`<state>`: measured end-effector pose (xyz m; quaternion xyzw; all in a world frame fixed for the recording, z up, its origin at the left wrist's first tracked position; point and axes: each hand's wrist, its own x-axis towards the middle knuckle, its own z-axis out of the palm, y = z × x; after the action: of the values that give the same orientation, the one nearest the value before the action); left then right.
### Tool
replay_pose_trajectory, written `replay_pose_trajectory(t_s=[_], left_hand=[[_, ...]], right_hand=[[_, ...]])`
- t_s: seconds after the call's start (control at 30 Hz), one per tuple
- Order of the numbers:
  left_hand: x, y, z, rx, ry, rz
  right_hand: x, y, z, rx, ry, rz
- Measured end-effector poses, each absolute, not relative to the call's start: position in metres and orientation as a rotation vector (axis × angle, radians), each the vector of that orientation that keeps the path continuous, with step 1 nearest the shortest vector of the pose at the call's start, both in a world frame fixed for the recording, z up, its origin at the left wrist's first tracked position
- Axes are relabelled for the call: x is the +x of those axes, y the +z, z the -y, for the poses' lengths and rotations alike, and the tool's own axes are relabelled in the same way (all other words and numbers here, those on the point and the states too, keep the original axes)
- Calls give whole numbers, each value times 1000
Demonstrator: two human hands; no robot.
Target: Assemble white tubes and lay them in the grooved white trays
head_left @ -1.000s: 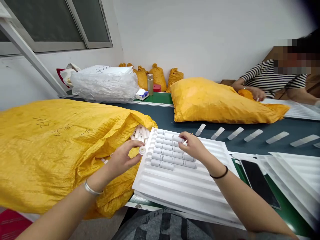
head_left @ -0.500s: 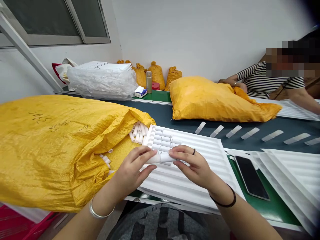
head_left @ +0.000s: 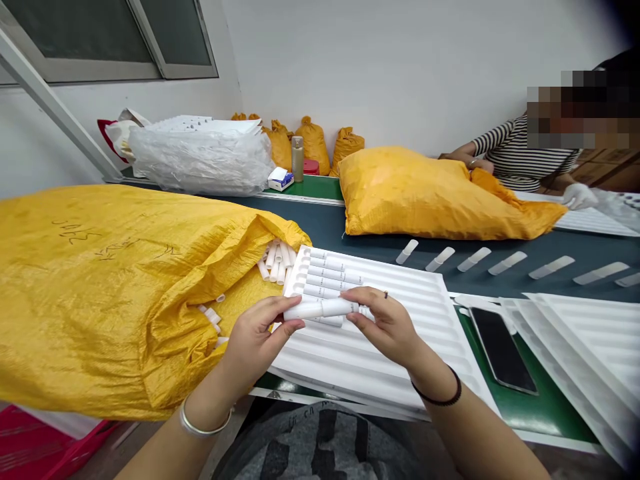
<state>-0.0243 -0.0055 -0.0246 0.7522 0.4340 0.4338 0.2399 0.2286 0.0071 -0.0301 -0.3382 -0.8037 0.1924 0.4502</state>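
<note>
White cylindrical tube (head_left: 320, 309) above white grooved tray (head_left: 405, 283): left hand (head_left: 257, 333) pinches its left end; right hand (head_left: 387, 327) (ringed), its right.

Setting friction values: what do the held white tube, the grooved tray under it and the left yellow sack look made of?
White tube: likely plastic, satin; soft, even sheen.
Grooved tray: probably thin moulded plastic, semi-matte; channels formed in the sheet.
Yellow sack: maybe woven plastic, slightly glossy; creases catch light, weave unclear.
</note>
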Motion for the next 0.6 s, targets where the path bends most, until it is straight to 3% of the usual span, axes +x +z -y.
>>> replay_pose_trajectory(t_s=[0.27, 0.4, 0.6], left_hand=[[-19, -43, 10, 2134, 1109, -1178], [-25, -59, 1, 2162, 844, -1272], [-67, -64, -26, 2229, 641, -1600]], right_hand=[[221, -36, 1, -844, 309, 2256], [228, -59, -48, -1348, 168, 2359], [288, -71, -160, -1991, 93, 1828]])
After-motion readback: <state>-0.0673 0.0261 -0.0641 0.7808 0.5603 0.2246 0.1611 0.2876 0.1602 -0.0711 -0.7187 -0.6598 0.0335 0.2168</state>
